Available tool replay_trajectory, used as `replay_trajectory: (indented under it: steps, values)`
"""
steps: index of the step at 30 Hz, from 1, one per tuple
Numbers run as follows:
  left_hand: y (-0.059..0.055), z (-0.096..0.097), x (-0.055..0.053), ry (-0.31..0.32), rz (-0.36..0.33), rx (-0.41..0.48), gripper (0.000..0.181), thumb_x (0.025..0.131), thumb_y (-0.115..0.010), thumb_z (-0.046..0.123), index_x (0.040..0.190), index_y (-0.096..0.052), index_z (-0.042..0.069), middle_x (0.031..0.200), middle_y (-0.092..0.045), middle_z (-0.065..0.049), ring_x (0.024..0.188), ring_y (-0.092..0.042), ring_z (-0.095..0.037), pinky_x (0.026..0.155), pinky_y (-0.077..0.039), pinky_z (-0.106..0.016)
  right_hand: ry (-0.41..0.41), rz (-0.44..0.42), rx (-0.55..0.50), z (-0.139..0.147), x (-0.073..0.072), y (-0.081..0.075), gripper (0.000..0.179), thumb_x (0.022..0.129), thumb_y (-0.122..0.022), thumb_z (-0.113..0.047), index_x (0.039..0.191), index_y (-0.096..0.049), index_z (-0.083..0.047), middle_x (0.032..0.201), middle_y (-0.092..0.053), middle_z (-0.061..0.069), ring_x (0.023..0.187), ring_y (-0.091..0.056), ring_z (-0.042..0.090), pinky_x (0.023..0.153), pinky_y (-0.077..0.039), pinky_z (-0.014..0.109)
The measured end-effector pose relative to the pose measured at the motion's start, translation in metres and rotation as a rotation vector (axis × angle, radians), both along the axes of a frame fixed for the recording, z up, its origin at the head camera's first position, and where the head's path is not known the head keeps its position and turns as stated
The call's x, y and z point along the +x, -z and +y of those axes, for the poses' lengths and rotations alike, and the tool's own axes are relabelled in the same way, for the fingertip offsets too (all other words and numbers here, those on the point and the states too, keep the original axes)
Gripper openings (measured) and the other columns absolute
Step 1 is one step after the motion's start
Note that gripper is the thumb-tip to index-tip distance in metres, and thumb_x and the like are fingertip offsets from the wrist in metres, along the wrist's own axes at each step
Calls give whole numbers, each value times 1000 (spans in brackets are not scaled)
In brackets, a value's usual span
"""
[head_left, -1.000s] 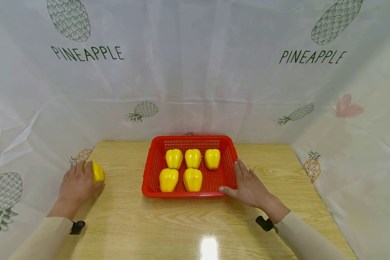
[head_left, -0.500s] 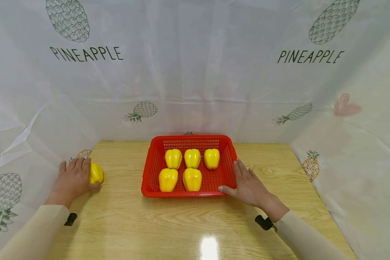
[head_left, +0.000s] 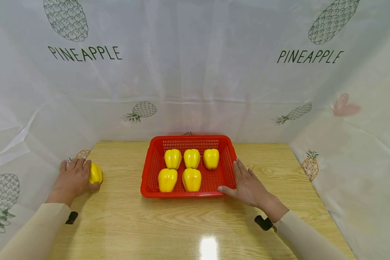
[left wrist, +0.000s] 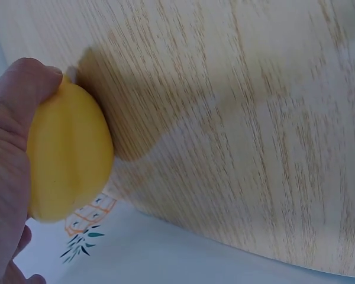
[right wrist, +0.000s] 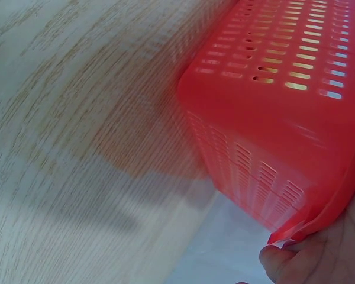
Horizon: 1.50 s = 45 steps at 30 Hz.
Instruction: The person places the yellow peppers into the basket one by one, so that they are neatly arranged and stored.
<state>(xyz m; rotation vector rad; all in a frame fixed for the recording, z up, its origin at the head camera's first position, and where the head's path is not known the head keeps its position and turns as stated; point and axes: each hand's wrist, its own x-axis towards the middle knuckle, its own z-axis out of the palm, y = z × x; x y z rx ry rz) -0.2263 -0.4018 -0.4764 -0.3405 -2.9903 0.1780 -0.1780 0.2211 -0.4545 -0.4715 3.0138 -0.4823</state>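
Note:
At the table's left edge my left hand (head_left: 72, 180) grips a yellow bell pepper (head_left: 96, 173), fingers over its far side and thumb at its near side. In the left wrist view the thumb lies at the stem end of the bell pepper (left wrist: 71, 151), close to the wood surface; the other fingers are mostly hidden behind it. My right hand (head_left: 251, 187) rests against the right end of a red plastic basket (head_left: 185, 194), fingers straight along the side and thumb on the front rim. Inside the basket sit several yellow bell peppers (head_left: 191, 179) in two rows.
The basket stands near the back of a light wooden table (head_left: 143, 227). Behind and at both sides hangs a white curtain (head_left: 195, 72) printed with pineapples. At the basket's front right, its red floor (head_left: 212, 180) shows beside the peppers.
Since a second ago my left hand has shifted slightly left, its wrist turning, with the bell pepper almost in place. The right hand and basket stay as they were.

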Motion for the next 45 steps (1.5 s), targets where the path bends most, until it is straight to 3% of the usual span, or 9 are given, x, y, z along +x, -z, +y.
replay_trajectory:
  steps: [14,23,29,34,38,45]
  values:
    - [-2,5,3,1,-37,1,95,82,-85,49,134,-40,-16,134,-50,-41,124,-45,-59,104,-35,-77,-2,15,7,0,0,1,122,93,-54,-81,165,-13,10,174,-12,29,158,-25,47,126,-20,69]
    - [8,5,2,52,24,53,97,74,-92,34,131,-33,-18,119,-50,-41,108,-50,-58,94,-45,-72,-3,15,7,0,-1,1,123,92,-52,-82,165,-14,9,174,-13,29,159,-24,47,127,-20,69]
    - [11,9,3,50,-35,58,100,75,-92,32,133,-29,-21,118,-46,-42,102,-47,-55,85,-51,-65,0,11,4,0,-1,1,123,92,-53,-82,165,-14,9,174,-13,29,159,-23,48,126,-20,69]
    - [12,9,1,26,-34,33,98,76,-91,32,133,-30,-21,116,-47,-40,100,-47,-53,83,-51,-64,1,14,2,0,-1,2,123,92,-52,-82,165,-15,9,174,-12,28,159,-23,47,126,-20,69]
    - [13,10,0,44,61,20,88,75,-90,32,123,-35,-17,104,-48,-35,92,-50,-49,76,-50,-61,0,10,1,0,-1,2,123,92,-52,-83,165,-14,9,174,-11,28,159,-22,47,126,-20,70]
    - [16,9,-7,163,300,26,84,76,-82,44,118,-40,-16,103,-53,-33,93,-54,-50,77,-51,-63,2,8,3,0,-1,2,123,92,-52,-83,165,-13,9,174,-12,28,159,-23,47,127,-19,69]
